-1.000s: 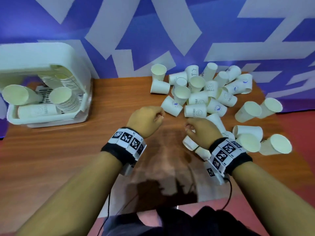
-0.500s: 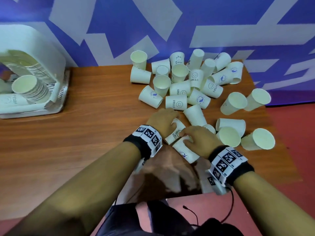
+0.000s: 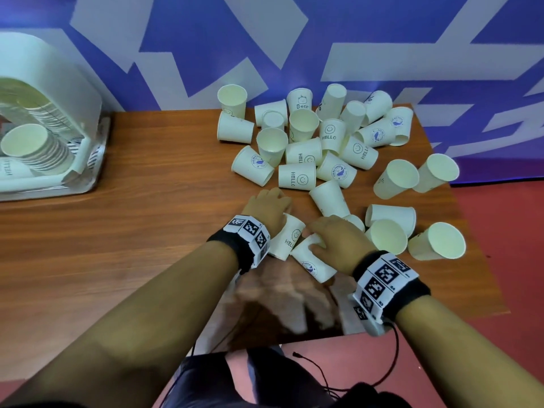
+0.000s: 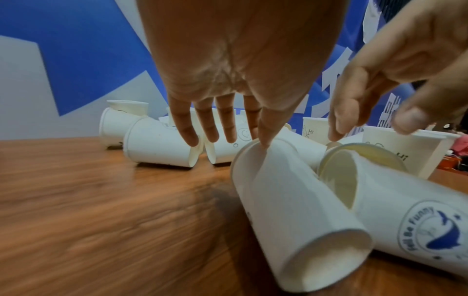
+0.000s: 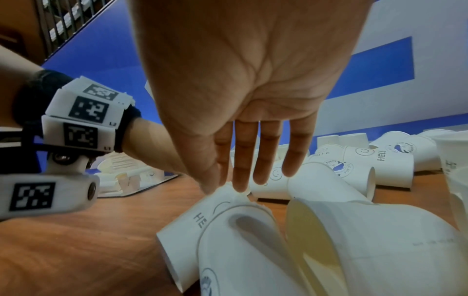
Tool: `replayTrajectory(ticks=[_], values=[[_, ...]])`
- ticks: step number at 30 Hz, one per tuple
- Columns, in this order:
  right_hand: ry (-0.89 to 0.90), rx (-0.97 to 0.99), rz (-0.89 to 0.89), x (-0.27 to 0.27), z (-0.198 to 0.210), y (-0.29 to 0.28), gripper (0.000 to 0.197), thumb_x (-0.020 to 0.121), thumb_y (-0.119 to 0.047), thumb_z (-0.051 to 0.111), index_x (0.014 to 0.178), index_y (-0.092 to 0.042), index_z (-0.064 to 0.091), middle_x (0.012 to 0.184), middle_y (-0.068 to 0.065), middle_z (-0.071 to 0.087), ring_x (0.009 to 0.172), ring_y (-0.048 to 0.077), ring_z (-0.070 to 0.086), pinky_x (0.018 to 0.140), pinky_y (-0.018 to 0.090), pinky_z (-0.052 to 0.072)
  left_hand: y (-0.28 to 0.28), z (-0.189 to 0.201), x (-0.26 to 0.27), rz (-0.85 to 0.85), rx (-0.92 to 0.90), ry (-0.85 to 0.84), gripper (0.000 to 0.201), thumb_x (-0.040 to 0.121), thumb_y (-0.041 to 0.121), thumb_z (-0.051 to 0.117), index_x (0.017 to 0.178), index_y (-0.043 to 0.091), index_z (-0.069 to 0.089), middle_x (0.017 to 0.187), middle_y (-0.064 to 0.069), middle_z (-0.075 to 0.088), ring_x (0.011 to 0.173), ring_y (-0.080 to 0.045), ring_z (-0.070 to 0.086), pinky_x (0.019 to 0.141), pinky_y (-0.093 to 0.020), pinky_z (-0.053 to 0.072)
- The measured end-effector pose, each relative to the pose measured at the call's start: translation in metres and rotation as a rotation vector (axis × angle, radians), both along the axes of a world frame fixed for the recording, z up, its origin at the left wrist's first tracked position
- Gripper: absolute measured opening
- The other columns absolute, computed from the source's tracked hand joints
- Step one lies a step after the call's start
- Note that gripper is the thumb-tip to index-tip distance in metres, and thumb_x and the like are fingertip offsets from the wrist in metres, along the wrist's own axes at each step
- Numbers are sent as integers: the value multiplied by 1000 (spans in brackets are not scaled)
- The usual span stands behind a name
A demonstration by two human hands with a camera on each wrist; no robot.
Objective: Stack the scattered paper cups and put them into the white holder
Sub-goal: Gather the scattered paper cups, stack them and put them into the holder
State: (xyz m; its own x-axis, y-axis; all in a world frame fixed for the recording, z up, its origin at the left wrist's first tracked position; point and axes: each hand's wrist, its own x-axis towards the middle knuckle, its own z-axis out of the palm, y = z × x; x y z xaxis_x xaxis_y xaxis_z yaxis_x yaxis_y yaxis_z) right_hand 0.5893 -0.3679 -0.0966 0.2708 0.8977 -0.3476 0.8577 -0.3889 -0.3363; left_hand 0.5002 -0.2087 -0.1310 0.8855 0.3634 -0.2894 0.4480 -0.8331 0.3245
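Two white paper cups lie on their sides, side by side, at the near edge of the pile: a HELLO cup (image 3: 288, 240) and a whale-logo cup (image 3: 313, 264). My left hand (image 3: 276, 207) hovers over the HELLO cup (image 4: 291, 210) with fingers straight and the thumb tip touching its rim. The straight fingers of my right hand (image 3: 323, 237) touch the crumpled rim of the whale-logo cup (image 5: 243, 240). Neither hand grips anything. The white holder (image 3: 59, 72) stands at the far left with nested cup stacks (image 3: 32, 148) inside.
Several loose cups (image 3: 318, 148) are heaped at the back right of the wooden table (image 3: 147, 231), some upright, most on their sides. More cups (image 3: 435, 241) lie near the right edge. A blue and white wall runs behind.
Both hands have come together onto the two nearest cups; the left hand moved right from the bare wood. In the last half second they barely moved.
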Motion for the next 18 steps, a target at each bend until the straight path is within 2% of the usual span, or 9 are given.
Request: replayTrajectory(ticks=[4,6,9,11,15,18], values=[[-92,-111,139,-3,-1,10,34,87,-26,56,121,-25,55,126,-5,52,115,19,43,93,35,38,13,7,-18,30,-14,38,17,93,20,45,107,17,55,117,-3,53,111,-24,46,91,-36,41],[-141,-192,192,-4,-2,15,36,87,-26,57,123,-26,54,130,-5,48,121,19,39,95,34,35,20,12,-31,89,-55,21,12,92,20,47,100,19,55,110,-3,59,104,-23,52,88,-37,44],[-215,-268,261,-8,-6,19,27,87,-24,56,114,-23,59,127,-3,50,122,20,37,95,35,33,29,17,-51,138,-119,1,2,91,22,48,92,22,50,104,-2,63,95,-22,55,81,-35,42],[-239,-292,290,-10,-6,21,24,89,-24,53,111,-21,60,124,-1,53,119,21,39,95,35,34,32,20,-63,153,-130,-5,4,92,22,49,94,20,50,102,-3,64,93,-23,56,78,-34,40],[-200,-242,226,-11,6,29,20,93,-29,46,107,-20,56,110,2,61,106,22,51,94,35,32,37,35,-83,198,-79,-81,13,93,24,49,102,16,52,99,-4,65,91,-28,59,77,-34,40],[-178,-122,169,-13,21,42,18,95,-29,43,106,-19,52,99,4,65,95,25,57,84,32,31,42,51,-96,228,-18,-162,12,92,25,50,101,17,53,97,-2,66,89,-27,60,71,-31,36]])
